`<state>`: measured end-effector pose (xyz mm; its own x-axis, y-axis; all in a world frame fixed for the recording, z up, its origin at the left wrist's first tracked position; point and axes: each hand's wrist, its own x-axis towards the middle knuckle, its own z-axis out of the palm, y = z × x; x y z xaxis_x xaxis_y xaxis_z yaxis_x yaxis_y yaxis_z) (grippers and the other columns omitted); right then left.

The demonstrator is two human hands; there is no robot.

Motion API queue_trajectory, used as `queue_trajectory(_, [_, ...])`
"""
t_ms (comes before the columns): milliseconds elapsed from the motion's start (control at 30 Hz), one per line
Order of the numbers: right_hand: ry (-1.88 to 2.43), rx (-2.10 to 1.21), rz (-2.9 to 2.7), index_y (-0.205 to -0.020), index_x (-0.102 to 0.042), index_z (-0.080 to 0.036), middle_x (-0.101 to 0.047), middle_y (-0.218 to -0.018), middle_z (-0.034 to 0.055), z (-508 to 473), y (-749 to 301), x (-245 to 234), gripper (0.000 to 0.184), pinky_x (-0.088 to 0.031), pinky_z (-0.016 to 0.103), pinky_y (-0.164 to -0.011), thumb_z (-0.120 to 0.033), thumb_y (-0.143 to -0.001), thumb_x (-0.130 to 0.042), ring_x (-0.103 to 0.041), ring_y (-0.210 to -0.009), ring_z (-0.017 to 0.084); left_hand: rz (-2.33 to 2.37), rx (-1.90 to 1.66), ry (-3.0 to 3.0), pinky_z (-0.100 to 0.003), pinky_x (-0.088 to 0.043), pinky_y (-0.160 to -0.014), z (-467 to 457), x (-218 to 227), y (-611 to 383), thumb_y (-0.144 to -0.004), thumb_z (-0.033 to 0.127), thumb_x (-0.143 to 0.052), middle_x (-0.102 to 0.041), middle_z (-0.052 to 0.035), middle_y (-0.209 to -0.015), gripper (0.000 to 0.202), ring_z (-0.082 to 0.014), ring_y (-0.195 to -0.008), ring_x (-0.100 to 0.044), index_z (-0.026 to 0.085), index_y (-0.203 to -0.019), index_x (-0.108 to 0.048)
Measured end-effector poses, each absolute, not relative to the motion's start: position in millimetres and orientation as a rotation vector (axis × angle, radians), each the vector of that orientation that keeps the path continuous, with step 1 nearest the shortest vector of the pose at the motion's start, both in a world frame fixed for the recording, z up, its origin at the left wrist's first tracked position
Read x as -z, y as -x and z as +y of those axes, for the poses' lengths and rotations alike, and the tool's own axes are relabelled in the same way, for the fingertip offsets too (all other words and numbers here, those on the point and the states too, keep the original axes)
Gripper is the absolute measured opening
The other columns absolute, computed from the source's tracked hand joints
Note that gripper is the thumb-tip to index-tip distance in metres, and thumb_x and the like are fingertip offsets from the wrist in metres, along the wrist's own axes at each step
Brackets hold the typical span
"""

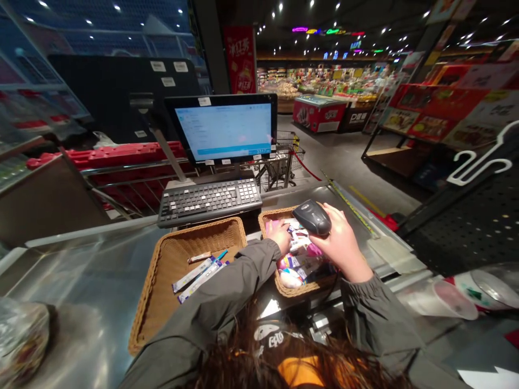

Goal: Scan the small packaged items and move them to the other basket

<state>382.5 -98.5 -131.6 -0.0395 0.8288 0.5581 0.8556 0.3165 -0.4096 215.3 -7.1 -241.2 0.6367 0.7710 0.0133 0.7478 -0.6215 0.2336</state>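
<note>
My right hand [341, 241] is wrapped round a black barcode scanner [312, 217], held over the right-hand wicker basket [287, 292]. Inside that basket lie several small packaged goods [292, 263] in white, blue and pink wrappers, lit brightly. My left hand [279, 236] reaches into the same basket, its fingers bent down among the packages; what they touch or grip is hidden. To the left, a larger wicker basket [148, 286] holds several slim white-and-blue packets [200, 276] and a thin blue stick-like item [221, 254].
Behind the baskets stand a keyboard [211, 198] and a lit monitor [227, 129]. A clear-wrapped item [22, 337] sits on the metal counter [85, 270] at left. Cups [446, 300] stand at right, below a white hook [480, 162]. A shopping cart [279, 167] is beyond the counter.
</note>
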Motion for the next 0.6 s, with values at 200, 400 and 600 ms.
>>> queue_trajectory(200, [1.466, 0.048, -1.849, -0.118, -0.058, -0.019, -0.064, -0.123, 0.0171, -95.5, -383.7, 129.8, 0.046, -0.032, 0.063, -0.111, -0.034, -0.075, -0.064, -0.050, -0.130, 0.037, 1.305, -0.204, -2.577, -0.069, -0.022, -0.113, -6.7, 238.9, -215.2, -0.081, 0.019, -0.058, -0.061, -0.0066, -0.136, 0.018, -0.0343, -0.141, -0.037, 0.023, -0.085, -0.075])
queue_trajectory(400, [1.446, 0.069, -1.824, -0.118, -0.057, -0.016, -0.064, -0.121, 0.0195, -93.4, -382.3, 128.5, 0.049, -0.032, 0.064, -0.110, -0.035, -0.074, -0.063, -0.050, -0.130, 0.038, 1.395, -0.423, -2.575, -0.067, -0.015, -0.116, 3.0, 180.7, -178.3, -0.084, 0.021, -0.054, -0.055, -0.0011, -0.143, 0.020, -0.0299, -0.145, -0.030, 0.023, -0.079, -0.073])
queue_trajectory(600, [1.386, 0.103, -1.841, -0.119, -0.056, -0.019, -0.065, -0.119, 0.0168, -95.2, -367.8, 122.7, 0.051, -0.033, 0.063, -0.110, -0.038, -0.072, -0.066, -0.051, -0.128, 0.038, 1.462, -0.713, -2.514, -0.069, -0.020, -0.114, 0.3, 116.3, -115.8, -0.084, 0.022, -0.054, -0.057, -0.0031, -0.142, 0.019, -0.0314, -0.145, -0.032, 0.021, -0.075, -0.071])
